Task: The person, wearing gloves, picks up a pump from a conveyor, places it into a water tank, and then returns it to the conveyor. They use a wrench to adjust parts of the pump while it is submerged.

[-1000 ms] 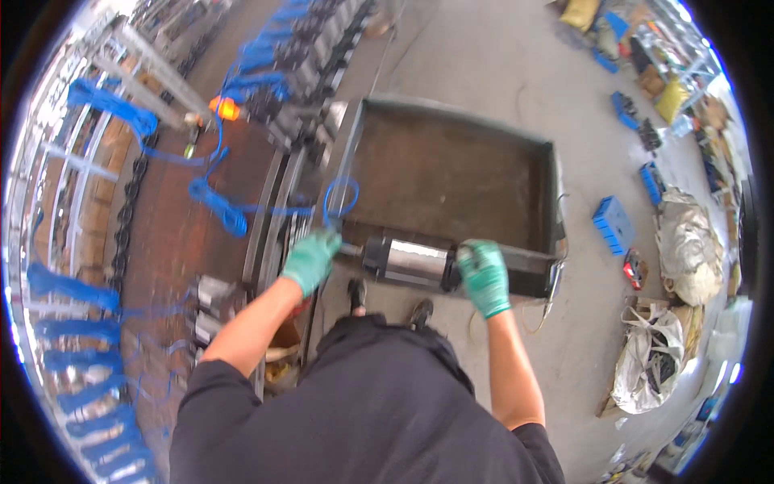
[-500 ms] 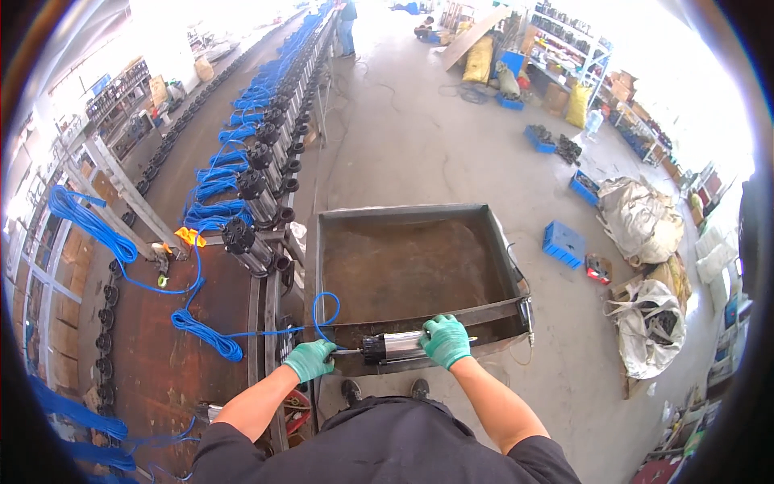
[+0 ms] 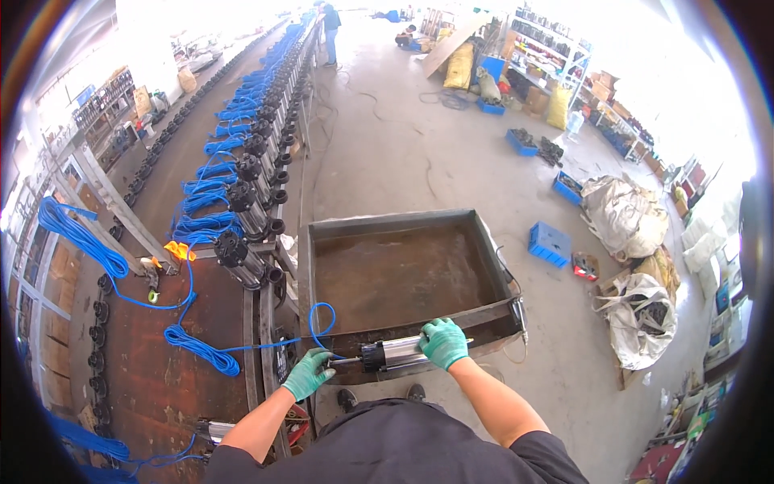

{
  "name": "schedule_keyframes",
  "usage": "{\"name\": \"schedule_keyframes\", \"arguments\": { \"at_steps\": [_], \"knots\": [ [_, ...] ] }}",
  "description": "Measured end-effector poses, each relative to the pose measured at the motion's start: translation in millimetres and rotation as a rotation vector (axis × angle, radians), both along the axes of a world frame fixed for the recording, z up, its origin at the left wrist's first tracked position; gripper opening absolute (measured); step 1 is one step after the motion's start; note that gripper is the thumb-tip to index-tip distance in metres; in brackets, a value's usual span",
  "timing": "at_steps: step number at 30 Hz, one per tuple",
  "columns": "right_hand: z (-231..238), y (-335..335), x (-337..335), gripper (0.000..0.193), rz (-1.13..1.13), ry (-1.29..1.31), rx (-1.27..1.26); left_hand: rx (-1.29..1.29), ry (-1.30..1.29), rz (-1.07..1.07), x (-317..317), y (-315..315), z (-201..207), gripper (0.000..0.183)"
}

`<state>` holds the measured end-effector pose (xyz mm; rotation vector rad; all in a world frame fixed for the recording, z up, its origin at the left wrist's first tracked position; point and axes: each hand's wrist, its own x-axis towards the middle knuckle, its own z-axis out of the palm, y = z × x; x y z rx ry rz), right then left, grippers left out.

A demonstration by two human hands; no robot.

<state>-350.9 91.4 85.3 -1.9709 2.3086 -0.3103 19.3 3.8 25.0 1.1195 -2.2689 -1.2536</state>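
Note:
A silver motor with a black end and a thin shaft [image 3: 389,353] lies sideways along the near edge of a metal water tank [image 3: 476,235]. My right hand [image 3: 443,344], in a green glove, is wrapped over the motor's right end. My left hand [image 3: 306,376], gloved alike, is at the tip of the shaft on the left, thumb and fingers apart. Whether its fingertips touch the shaft is hard to see. A blue cable [image 3: 322,318] loops over the tank's near left corner towards the motor and leads left to a cable bundle [image 3: 201,350] on the bench.
Brownish water stands in the tank. On the left, a long bench [image 3: 137,387] carries a row of upright pumps [image 3: 240,260] with blue cable coils. Blue crates [image 3: 550,244] and white sacks [image 3: 641,321] lie on the floor to the right. Another person [image 3: 330,32] stands far off beside the bench.
My left hand has moved slightly left and down, and its fingers have parted at the shaft end. The right hand stays on the motor. The view has shifted a little.

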Motion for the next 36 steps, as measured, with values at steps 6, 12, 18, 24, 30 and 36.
{"name": "schedule_keyframes", "arguments": {
  "at_steps": [6, 12, 18, 24, 30, 36],
  "knots": [
    [2.4, -2.7, 1.1, 0.022, 0.016, 0.013, -0.036, -0.009, -0.097, 0.037, -2.4, -18.5, -17.6, 0.031],
    [-1.3, -1.2, -2.0, 0.022, 0.016, 0.015, -0.018, 1.047, 0.044, 0.565, -27.8, -21.5, -37.3, 0.031],
    [-1.2, 9.9, 1.7, 0.021, -0.004, -0.008, -0.013, -0.097, -0.134, 0.154, -13.1, 8.2, 6.3, 0.038],
    [-7.9, 6.1, 0.0, 0.018, -0.003, 0.015, -0.042, -0.146, -0.065, -0.050, -1.5, -7.0, -12.9, 0.038],
    [2.9, -2.8, -0.4, 0.014, 0.027, -0.031, -0.120, 0.983, 0.043, 0.527, -34.2, -29.5, -8.9, 0.040],
    [2.3, -4.1, 1.8, 0.017, 0.009, -0.034, -0.090, -0.039, 0.220, 0.143, -7.9, 2.2, -36.7, 0.040]
  ]
}}
